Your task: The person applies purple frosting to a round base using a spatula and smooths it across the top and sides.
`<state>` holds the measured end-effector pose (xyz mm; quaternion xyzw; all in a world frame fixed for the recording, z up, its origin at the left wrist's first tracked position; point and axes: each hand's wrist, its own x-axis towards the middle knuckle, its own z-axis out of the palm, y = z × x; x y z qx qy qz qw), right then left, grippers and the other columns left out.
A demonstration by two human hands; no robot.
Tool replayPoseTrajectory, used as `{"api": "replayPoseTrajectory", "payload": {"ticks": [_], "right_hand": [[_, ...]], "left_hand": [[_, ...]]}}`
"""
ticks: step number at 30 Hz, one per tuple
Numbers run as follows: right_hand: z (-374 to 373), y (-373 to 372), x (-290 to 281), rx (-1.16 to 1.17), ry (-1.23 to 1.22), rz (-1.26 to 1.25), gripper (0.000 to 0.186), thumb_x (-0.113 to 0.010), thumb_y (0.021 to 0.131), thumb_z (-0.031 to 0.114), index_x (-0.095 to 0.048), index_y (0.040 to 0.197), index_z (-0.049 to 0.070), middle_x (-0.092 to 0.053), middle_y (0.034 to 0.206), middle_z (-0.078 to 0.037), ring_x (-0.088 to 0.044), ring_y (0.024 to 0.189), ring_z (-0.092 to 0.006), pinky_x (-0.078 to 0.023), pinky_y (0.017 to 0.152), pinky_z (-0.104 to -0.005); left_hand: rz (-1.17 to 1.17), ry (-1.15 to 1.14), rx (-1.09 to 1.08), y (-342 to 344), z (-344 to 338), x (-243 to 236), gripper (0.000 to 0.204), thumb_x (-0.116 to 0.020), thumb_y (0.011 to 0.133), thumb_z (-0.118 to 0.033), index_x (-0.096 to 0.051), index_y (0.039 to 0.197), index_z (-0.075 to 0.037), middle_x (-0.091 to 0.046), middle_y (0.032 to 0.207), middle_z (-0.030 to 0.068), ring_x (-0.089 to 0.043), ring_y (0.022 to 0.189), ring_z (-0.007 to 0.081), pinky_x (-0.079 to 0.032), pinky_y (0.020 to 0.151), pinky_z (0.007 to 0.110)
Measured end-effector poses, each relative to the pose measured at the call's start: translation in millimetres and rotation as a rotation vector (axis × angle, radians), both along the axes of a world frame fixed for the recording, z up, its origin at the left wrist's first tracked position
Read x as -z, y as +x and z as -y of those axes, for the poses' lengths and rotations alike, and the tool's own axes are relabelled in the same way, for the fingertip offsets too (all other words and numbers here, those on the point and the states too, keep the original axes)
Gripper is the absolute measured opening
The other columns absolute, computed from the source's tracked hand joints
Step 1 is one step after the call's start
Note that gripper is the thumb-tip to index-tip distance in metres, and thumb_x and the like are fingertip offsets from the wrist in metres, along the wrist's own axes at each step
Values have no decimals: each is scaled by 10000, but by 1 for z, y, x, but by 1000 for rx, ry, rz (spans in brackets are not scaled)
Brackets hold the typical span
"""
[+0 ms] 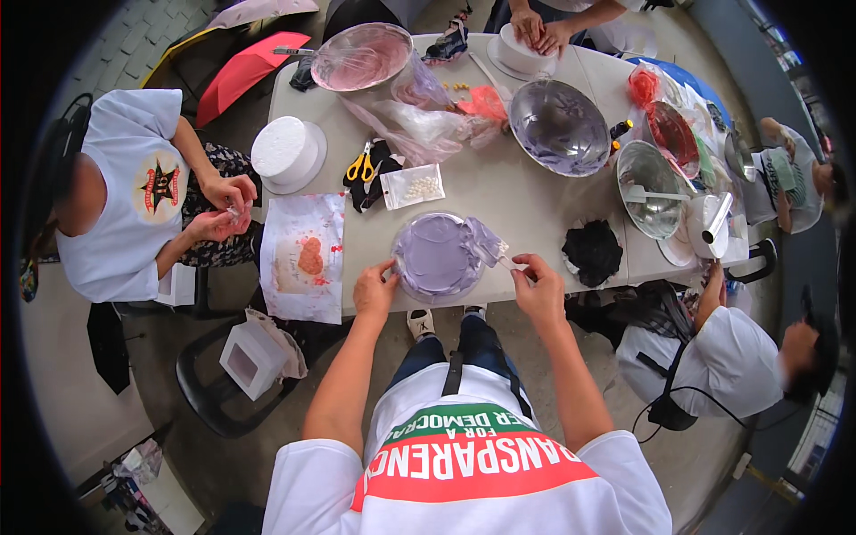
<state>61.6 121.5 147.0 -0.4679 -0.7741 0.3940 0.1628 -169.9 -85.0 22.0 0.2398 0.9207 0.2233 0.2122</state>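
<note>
In front of me at the table edge stands a round cake [432,259] covered in lavender icing, on a pale round base. My left hand [374,290] is closed at the left edge of this base, thumb and fingers at the rim. To the right, my right hand [539,285] pinches the thin end of a spatula [482,241]. Lavender icing coats the spatula's far part, which lies over the cake's right side. The underside of the base is hidden.
Beyond the cake lie a packet of white beads [413,186] and yellow scissors [359,168]. Bowls with lavender icing [560,127] and pink icing [361,55] stand further off. A stained paper sheet [303,259] is at left, a black cloth [593,253] at right. Other people surround the table.
</note>
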Motion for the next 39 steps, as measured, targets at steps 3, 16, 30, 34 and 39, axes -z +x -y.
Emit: {"api": "replayPoseTrajectory", "payload": {"ticks": [3, 16, 30, 34, 39], "right_hand": [[11, -16, -4, -38, 54, -11, 135, -690, 822, 95, -708, 954, 74, -706, 895, -159, -685, 741, -326, -530, 673, -388], [29, -56, 16, -123, 246, 100, 143, -670, 826, 142, -713, 959, 108, -688, 862, -142, -671, 807, -353, -527, 739, -449], [34, 8, 10, 39, 252, 155, 137, -663, 842, 135, -702, 967, 97, -684, 879, -130, -668, 806, -339, -527, 725, -432], [56, 16, -3, 43, 288, 89, 126, -670, 839, 128, -700, 960, 111, -668, 842, -122, -664, 759, -329, -528, 682, -422], [70, -8, 7, -22, 280, 32, 137, -674, 838, 125, -700, 971, 108, -659, 825, -117, -661, 743, -332, -527, 669, -422]], "left_hand": [[20, 12, -4, -1, 0, 1, 366, -780, 792, -261, -736, 1155, -254, -620, 833, 83, -636, 791, 266, -519, 734, 411], [44, 50, 24, -2, 3, 2, 365, -768, 788, -268, -737, 1150, -235, -630, 836, 96, -640, 804, 277, -516, 740, 413], [30, 67, 71, -3, 3, -3, 364, -755, 809, -256, -724, 1168, -205, -651, 849, 106, -642, 804, 285, -512, 743, 417], [44, 50, 64, -3, 4, -2, 360, -756, 812, -261, -725, 1165, -201, -651, 839, 112, -644, 795, 292, -512, 735, 423], [34, 63, 70, -2, 4, -2, 365, -760, 812, -263, -725, 1170, -197, -660, 819, 116, -651, 780, 298, -517, 722, 427]]}}
